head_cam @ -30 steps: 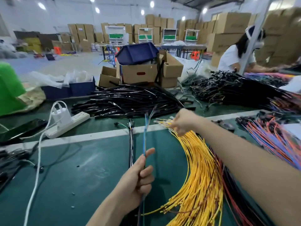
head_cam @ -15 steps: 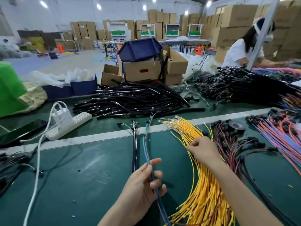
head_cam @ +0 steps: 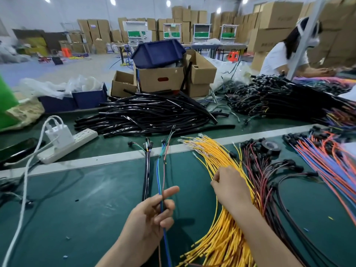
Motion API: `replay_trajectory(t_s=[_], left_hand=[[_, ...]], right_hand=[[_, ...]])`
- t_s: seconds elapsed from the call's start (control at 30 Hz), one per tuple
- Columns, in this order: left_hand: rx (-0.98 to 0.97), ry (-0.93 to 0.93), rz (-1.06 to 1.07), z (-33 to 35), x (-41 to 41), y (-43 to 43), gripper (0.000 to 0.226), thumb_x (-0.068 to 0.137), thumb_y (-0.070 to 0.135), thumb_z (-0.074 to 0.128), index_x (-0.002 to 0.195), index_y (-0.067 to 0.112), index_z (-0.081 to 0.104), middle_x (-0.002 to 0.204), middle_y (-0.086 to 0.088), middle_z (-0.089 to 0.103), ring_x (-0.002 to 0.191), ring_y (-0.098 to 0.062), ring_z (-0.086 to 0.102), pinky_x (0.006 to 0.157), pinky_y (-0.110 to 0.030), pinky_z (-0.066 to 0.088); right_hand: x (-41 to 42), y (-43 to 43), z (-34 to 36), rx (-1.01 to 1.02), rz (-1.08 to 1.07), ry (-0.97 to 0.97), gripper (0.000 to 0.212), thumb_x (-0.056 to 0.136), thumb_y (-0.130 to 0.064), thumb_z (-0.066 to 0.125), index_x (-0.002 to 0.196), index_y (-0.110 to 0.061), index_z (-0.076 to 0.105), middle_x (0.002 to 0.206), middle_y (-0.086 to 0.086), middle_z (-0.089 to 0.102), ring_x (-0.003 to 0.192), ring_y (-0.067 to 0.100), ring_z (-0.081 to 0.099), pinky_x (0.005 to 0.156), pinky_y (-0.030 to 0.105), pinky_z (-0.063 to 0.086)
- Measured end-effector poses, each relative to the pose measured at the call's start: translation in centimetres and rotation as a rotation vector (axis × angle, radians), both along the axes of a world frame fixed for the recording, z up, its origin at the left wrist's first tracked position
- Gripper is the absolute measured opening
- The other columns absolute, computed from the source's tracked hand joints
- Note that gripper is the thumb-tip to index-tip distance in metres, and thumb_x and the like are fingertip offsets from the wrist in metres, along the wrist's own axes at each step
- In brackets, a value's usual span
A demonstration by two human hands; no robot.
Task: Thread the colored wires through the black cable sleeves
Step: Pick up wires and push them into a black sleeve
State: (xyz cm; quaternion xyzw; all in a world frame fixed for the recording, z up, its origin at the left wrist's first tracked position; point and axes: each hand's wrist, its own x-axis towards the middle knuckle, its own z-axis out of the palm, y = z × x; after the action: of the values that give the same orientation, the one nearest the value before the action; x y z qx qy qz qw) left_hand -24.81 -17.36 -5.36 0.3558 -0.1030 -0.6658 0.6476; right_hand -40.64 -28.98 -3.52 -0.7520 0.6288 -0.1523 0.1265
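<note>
The left hand pinched a thin bunch of coloured wires between thumb and curled fingers, the index finger stretched out straight beside them. Blue, green and a reddish strand ran up from the grip toward the pale strip that crossed the green table, their small connector ends fanning out just past it; below the hand the blue strand trailed off toward the bottom edge.

The right hand lay on the bundle of yellow wires, its fingertips pressed together at the bundle's left edge (whether a single yellow strand sat between them could not be told). The yellow wires spread in a broad fan from under the forearm up to their clear-tipped ends near the strip.

Just left of the held bunch a finished length in a black sleeve lay straight on the table, apart from the hand. Beyond the strip sat the heap of black cable sleeves, well away from both hands, with cardboard boxes and a blue bin behind it. A white power strip with a charger plugged in rested to the left. To the right of the yellow fan lay dark red and black leads, a roll of black tape, then orange and blue wires. Another person in white worked at the far right.
</note>
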Motion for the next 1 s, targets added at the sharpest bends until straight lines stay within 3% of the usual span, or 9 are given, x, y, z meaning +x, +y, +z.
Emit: replay_trajectory(t_s=[0.17,0.43,0.83,1.0], left_hand=[[-0.005,-0.047,-0.024,0.1,-0.4,0.2,0.038,0.077,0.007,0.044,0.103,-0.010,0.065,0.058,-0.008,0.043,0.035,-0.008,0.028,0.033,-0.019,0.032],[-0.037,-0.120,-0.036,0.0,-0.6,0.4,0.037,0.076,0.005,0.049,0.107,-0.009,0.063,0.053,-0.007,0.043,0.035,-0.007,0.030,0.034,-0.020,0.034],[-0.047,-0.125,-0.062,-0.6,-0.2,0.5,0.031,0.079,0.008,0.051,0.100,-0.003,0.070,0.050,-0.003,0.037,0.037,-0.008,0.031,0.038,-0.023,0.038],[-0.050,-0.118,-0.060,-0.6,-0.4,0.3,0.032,0.079,0.008,0.050,0.101,-0.004,0.070,0.051,-0.003,0.037,0.038,-0.009,0.031,0.038,-0.024,0.038]], right_hand=[[0.0,0.3,0.1,-0.004,-0.024,0.027,0.014,0.096,-0.022,0.053,0.086,-0.017,0.060,0.093,-0.002,0.054,0.079,0.017,0.057,0.067,0.031,0.049],[1.1,0.6,-0.6,-0.067,-0.010,0.020,0.011,0.097,-0.028,0.046,0.091,-0.018,0.048,0.094,-0.003,0.046,0.083,0.013,0.048,0.060,0.024,0.036],[1.1,0.3,-1.0,-0.095,-0.054,0.012,0.013,0.097,-0.023,0.048,0.106,-0.016,0.055,0.112,-0.002,0.045,0.081,0.013,0.049,0.061,0.024,0.037],[1.3,0.1,-0.8,-0.104,-0.069,0.059,0.012,0.095,-0.021,0.054,0.106,-0.015,0.055,0.131,0.002,0.030,0.088,0.012,0.053,0.055,0.020,0.037]])
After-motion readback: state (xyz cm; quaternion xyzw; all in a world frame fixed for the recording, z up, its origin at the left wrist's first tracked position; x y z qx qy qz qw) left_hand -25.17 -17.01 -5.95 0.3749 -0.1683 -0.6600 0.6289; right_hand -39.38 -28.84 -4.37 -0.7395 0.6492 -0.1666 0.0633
